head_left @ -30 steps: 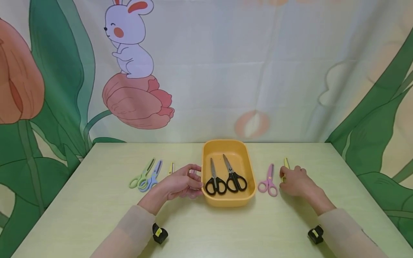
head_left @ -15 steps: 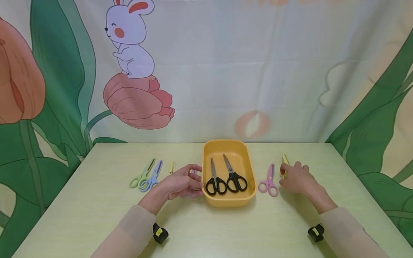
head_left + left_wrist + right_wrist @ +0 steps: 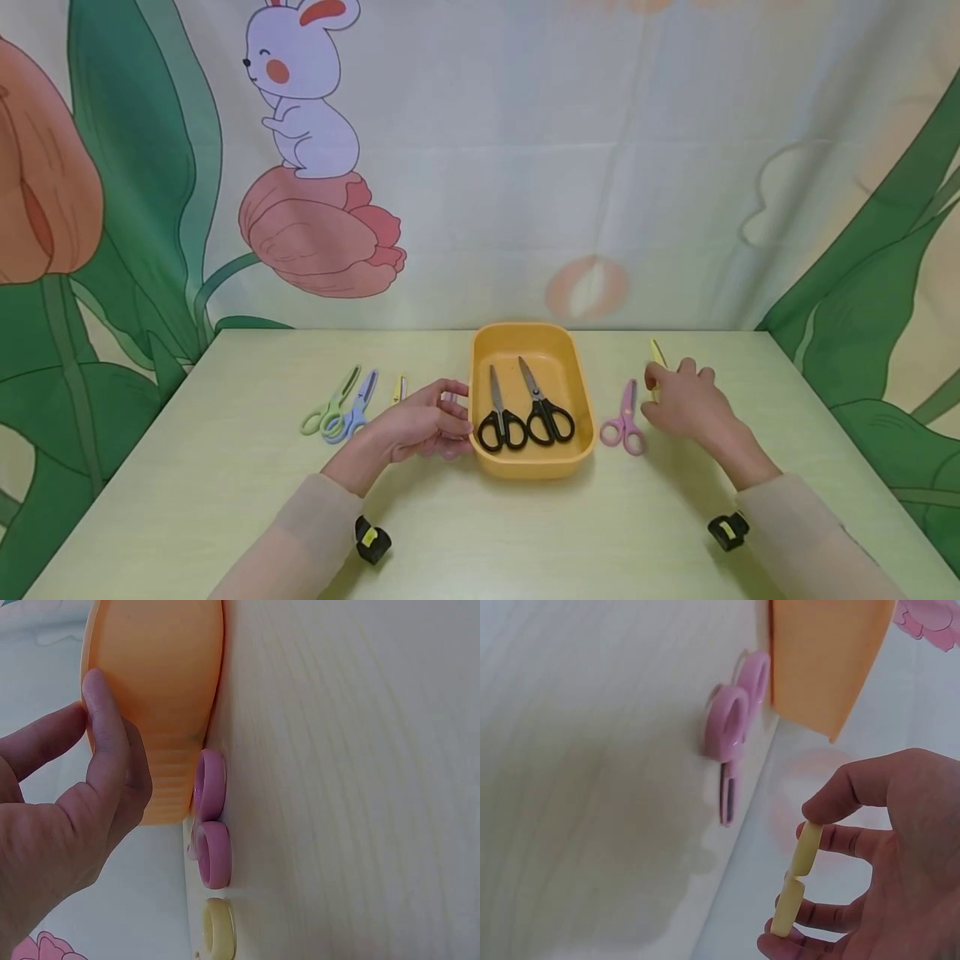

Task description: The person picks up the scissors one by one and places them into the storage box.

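Over at the left of the counter [image 3: 225, 467] lie the green scissors [image 3: 328, 403] and the blue scissors [image 3: 354, 408] side by side, touching, with the tip of another yellow pair [image 3: 399, 388] just beyond them. Next comes the left hand [image 3: 420, 427], fingers loosely curved, thumb laid against the outer wall of the orange tray [image 3: 525, 465] (the wrist view shows the thumb flat on the plastic, and pink and yellow handle loops lying on the counter right by that hand); its grip is relaxed and pinches nothing. Inside the tray sit two black-handled scissors [image 3: 525, 412], blades pointing away, handles near the front wall. Right of the tray, just beside it, the pink scissors [image 3: 624, 418] lie flat on the counter. And now the right hand [image 3: 686, 404], lifted clear of the counter, its grip closed on the yellow scissors [image 3: 796, 889], thumb and fingers pinching the handle loops, the blade poking up past the knuckles toward the backdrop.
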Motion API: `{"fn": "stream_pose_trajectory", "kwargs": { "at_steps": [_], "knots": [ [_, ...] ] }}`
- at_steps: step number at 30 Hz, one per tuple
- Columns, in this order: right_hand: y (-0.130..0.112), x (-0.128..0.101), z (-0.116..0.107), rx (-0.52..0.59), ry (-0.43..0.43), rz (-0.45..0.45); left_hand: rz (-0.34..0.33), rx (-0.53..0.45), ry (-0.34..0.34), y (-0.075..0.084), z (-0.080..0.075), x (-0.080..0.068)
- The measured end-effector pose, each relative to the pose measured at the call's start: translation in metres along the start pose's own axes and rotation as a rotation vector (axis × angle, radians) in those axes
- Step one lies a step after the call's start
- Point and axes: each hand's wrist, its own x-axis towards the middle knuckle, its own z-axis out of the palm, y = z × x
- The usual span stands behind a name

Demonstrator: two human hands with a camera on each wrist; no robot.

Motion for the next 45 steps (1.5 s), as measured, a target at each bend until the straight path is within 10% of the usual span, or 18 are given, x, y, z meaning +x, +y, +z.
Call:
{"fn": "stream_pose_trajectory", "kwargs": {
  "at_steps": [45],
  "knots": [
    [-0.088,-0.007,0.003,-0.008,0.132,-0.244,0.026,0.007,-0.019,-0.004,-0.001,0.001]
  ]
}}
